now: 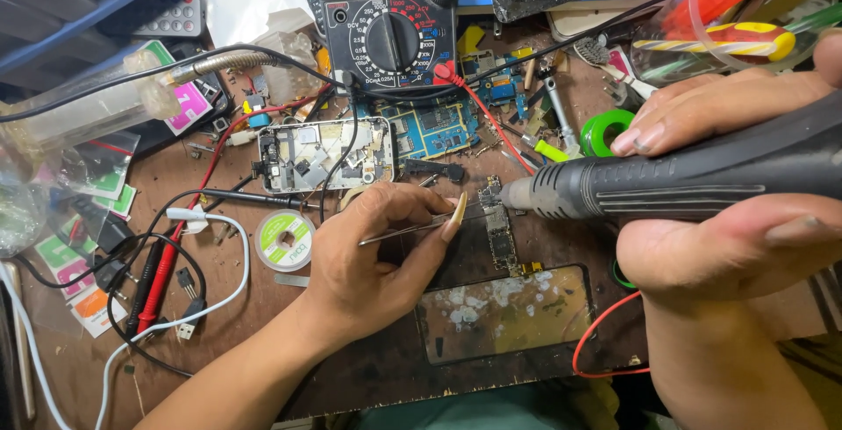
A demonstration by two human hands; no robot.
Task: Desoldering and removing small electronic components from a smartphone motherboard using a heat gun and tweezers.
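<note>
Tweezers (412, 230) pinched by left hand (368, 259); right hand (702, 193) grips hot-air wand (684, 180).

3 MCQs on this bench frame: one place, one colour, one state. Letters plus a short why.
1. Where does the phone frame lie?
A. below the multimeter
B. under the glass panel
C. in the right hand

2. What colour is the tape roll?
A. blue
B. green
C. white

3. How is the hot-air tool held?
A. lying loose
B. gripped, nozzle at the narrow circuit board
C. hanging

A: frame sits beneath the meter. B: roll is green. B: right hand grips it; left hand holds tweezers.
</note>
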